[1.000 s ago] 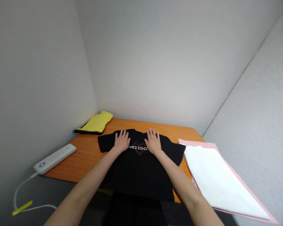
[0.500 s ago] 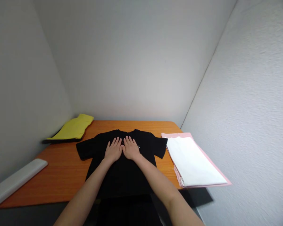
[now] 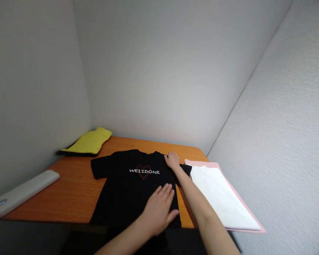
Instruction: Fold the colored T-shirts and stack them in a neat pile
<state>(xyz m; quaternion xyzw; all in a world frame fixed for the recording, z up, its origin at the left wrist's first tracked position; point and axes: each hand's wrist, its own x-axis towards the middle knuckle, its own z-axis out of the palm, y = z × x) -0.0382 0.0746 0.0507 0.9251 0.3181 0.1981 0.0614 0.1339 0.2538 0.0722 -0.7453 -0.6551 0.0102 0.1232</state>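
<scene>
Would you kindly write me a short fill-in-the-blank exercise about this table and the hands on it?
The black short-sleeved T-shirt lies flat on the ____ wooden table.
Its white chest lettering crosses a red outlined ____.
The left hand and the right hand both rest on the ____.
The white folded cloth lies on a ____ sheet.
Missing words: orange; heart; T-shirt; pink.

A black T-shirt (image 3: 122, 193) lies spread face up on the orange bench (image 3: 69, 198), its white lettering and red heart outline showing. The left hand (image 3: 159, 209) rests flat on the shirt's lower right part, fingers (image 3: 167, 191) spread. The right hand (image 3: 172, 161) lies flat on the shoulder by the right sleeve. Just beside that sleeve sits a white-and-pink folded stack (image 3: 223, 202). A yellow cloth (image 3: 89, 141) lies in the far left corner, and a pale grey bar (image 3: 23, 191) lies along the left edge.
</scene>
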